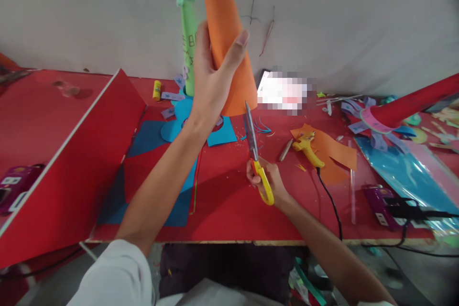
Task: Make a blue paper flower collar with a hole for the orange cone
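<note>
An orange paper cone (227,24) is held up in my left hand (211,74), the thumb across its front and its wide end facing down. My right hand (268,177) is closed on the yellow and red handle of a pair of scissors (252,136). The blades point up, and their tip is at the cone's lower right rim. The blades look closed or nearly so. Behind my left hand stands a green paper tube (187,24) with a star-shaped top.
A red divider (82,167) rises at the left. Blue paper (179,208), a glue stick (157,91), a yellow glue gun (308,148) with its cord, orange scraps (342,153), a bright screen (283,91), a red cone (419,100) and a purple power strip (380,201) are on the table.
</note>
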